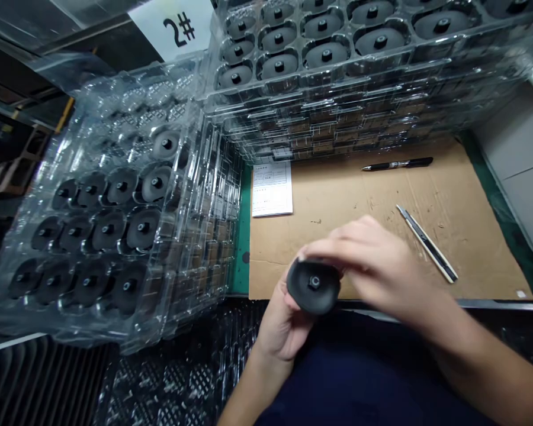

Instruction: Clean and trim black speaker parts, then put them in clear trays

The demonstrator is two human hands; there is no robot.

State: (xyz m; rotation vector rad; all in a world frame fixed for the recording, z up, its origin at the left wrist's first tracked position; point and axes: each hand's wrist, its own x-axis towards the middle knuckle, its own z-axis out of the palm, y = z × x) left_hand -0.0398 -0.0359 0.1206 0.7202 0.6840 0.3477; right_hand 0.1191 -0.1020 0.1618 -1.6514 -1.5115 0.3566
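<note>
Your 2 hands are together on a black disc, which sits clamped between them just above the near edge of a cardboard sheet. Your left hand cups the disc from beneath, and your right hand closes over its upper rim from the right. The disc is tilted, with its central stud facing up toward you and unobstructed. Judged from this hold, the step in hand is handling and viewing 1 disc on its own. The next move calls for a firm hold on the rim and a controlled path clear of the nearby trays. To your left stands a tilted stack of clear blister trays with similar discs in its pockets, and a second stack rises beyond the sheet. On the sheet lie a printed paper slip, a black pen and a utility knife, none touched by either hand. A green mat shows beside the sheet, and a card marked "2#" sits beyond the trays.
</note>
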